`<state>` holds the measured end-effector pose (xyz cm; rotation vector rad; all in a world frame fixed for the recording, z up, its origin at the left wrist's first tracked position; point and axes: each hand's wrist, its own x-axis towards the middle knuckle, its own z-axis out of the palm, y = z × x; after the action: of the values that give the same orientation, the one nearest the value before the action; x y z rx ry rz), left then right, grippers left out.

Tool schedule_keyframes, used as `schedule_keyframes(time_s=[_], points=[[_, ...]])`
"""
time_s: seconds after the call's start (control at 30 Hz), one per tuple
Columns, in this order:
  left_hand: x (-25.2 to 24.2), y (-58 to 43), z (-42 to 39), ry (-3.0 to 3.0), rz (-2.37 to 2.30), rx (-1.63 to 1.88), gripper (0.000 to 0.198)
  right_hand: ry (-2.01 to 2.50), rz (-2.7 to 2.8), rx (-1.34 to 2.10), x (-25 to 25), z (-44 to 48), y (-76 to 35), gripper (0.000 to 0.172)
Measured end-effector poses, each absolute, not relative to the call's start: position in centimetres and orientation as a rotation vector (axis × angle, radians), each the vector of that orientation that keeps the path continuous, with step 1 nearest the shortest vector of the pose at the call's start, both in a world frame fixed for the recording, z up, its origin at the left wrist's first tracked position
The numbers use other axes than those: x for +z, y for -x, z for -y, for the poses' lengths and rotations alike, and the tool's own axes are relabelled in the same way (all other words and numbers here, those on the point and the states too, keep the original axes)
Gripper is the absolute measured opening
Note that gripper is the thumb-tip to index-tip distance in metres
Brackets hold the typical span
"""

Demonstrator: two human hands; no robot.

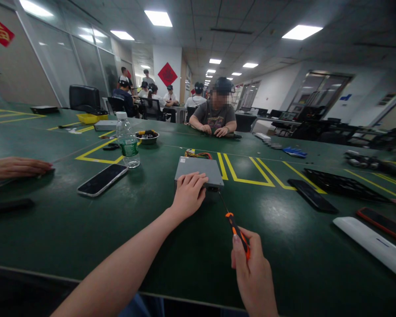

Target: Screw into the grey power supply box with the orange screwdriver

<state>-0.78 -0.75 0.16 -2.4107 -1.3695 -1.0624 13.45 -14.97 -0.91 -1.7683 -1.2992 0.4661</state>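
Note:
A grey metal computer power supply (201, 166) lies on the green table in front of me, its bundle of coloured wires (199, 154) coming out at the far side. My left hand (189, 193) is laid over its near left part, fingers curled on the top and holding it against the table. In my right hand (252, 264) is a screwdriver (232, 224) with an orange and black handle, the fingers wrapped round it. Its thin shaft points up and left, the tip at the near right corner of the power supply. Whether the tip sits in a screw is too small to tell.
Left of the power supply stand a water bottle (128, 145), a phone (102, 180) and a metal bowl (147, 137). At right lie a dark phone (312, 195), a black panel (345, 185) and a white casing (372, 244). Another person's hand (20, 168) rests at far left; someone sits opposite.

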Motion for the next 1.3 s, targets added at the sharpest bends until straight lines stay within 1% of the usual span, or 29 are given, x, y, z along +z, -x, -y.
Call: schedule_keyframes(time_s=[1.17, 1.3], points=[[0.08, 0.72, 0.73, 2.415, 1.370, -1.061, 0.028, 1.782, 1.355, 0.404, -1.05, 15.00, -13.65, 0.043], [0.10, 0.70, 0.74, 2.412, 1.364, -1.059, 0.028, 1.761, 1.369, 0.309, -1.45, 14.82, -13.74, 0.040]])
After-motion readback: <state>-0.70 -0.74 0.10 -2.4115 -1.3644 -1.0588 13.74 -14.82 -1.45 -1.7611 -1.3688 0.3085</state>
